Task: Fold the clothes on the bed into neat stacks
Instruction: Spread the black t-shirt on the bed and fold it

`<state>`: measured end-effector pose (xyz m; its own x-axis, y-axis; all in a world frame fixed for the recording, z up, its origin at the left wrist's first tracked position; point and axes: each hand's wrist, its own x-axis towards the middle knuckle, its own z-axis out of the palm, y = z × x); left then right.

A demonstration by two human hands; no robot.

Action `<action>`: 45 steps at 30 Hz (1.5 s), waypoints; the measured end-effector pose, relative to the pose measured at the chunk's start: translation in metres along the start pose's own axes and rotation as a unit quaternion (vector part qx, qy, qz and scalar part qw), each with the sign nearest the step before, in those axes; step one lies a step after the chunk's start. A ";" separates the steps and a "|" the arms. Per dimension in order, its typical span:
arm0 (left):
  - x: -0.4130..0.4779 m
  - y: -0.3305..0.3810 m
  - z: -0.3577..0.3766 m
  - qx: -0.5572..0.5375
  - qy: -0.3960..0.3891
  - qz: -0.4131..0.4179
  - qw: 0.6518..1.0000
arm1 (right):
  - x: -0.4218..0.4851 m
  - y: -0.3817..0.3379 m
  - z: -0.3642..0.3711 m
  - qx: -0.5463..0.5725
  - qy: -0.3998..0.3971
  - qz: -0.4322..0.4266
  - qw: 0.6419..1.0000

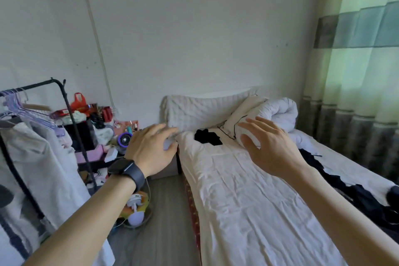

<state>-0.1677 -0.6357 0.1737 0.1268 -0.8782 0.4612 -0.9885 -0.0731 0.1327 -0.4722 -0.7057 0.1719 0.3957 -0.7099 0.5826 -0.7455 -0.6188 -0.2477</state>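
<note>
Clothes [367,198] for folding lie as a dark heap along the far edge of the bed [248,205] at 4 o'clock, running out of view. One small black garment [207,137] sits apart at 12 o'clock, just in front of the pillow [194,110]. Your left hand [151,149] hangs at 10 o'clock by the bed's corner, and your right hand [272,147] is at 1 o'clock in front of the rolled duvet [280,112]. On both the grip is apart, fingers spread and holding nothing, so I judge that no fold has begun

Watch for these. The heap hugs the edge, so pulling one piece could drag the rest off on the curtain [356,71] side. The sheet is creased, and stacks built on it may sit lopsided unless you smooth it. The lone black garment is easy to forget. Your left hand is near the bedside clutter [103,131], and a careless sweep could knock things down

No writing can be read: the face of the watch [127,170] is dark, and any marks on the red bag [78,101] are too blurred
</note>
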 end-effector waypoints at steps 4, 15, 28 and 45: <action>0.062 -0.056 0.018 0.010 -0.018 -0.017 1.000 | 0.069 -0.004 0.051 0.005 0.000 0.010 1.000; 0.245 -0.200 0.066 0.044 0.000 -0.061 0.997 | 0.270 0.006 0.186 0.012 0.004 0.003 1.000; 0.462 -0.385 0.201 0.032 -0.004 -0.046 0.998 | 0.493 0.016 0.373 -0.031 -0.019 0.020 0.999; 0.782 -0.465 0.485 -0.064 -0.141 0.060 0.986 | 0.642 0.151 0.629 -0.012 -0.008 0.192 0.981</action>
<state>0.3511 -1.5180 0.0473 -0.0356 -0.9750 0.2195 -0.9741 0.0829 0.2104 0.0071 -1.4668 0.0216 0.0916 -0.8946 0.4373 -0.8533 -0.2969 -0.4286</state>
